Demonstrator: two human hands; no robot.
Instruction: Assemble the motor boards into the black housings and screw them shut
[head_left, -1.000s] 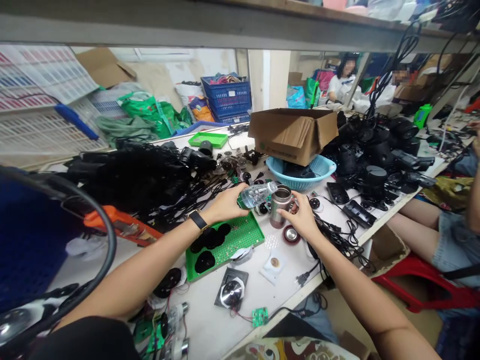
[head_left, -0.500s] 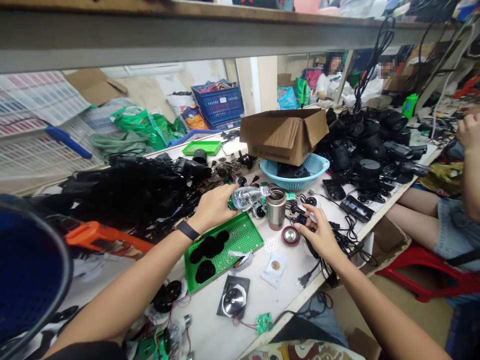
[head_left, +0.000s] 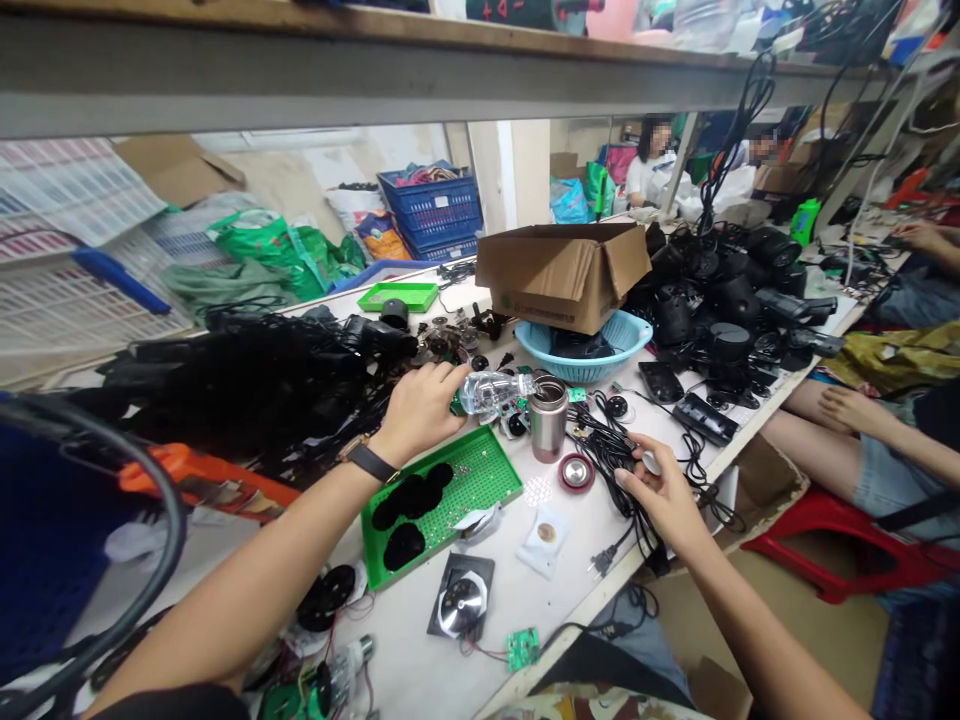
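Note:
My left hand (head_left: 421, 408) grips a clear plastic water bottle (head_left: 491, 391), tipped on its side with its mouth over the open top of a steel cup (head_left: 547, 419) standing on the white bench. My right hand (head_left: 664, 491) is lower right of the cup, fingers curled on a bundle of black cable (head_left: 619, 452) and a small pale object I cannot name. The cup's round lid (head_left: 576, 472) lies on the bench between cup and right hand. A green perforated tray (head_left: 480, 478) with black discs sits under my left wrist.
A cardboard box (head_left: 562, 270) rests on a blue basket (head_left: 626, 338) behind the cup. Black cables are heaped at left, black speaker housings (head_left: 731, 300) at right. Circuit boards and a speaker plate (head_left: 460, 597) lie near the front edge. A seated person's legs (head_left: 862, 440) are at right.
My right hand let go of the steel cup and moved down-right onto the black cables. The left hand kept the bottle tipped over the cup. The view drifted slightly.

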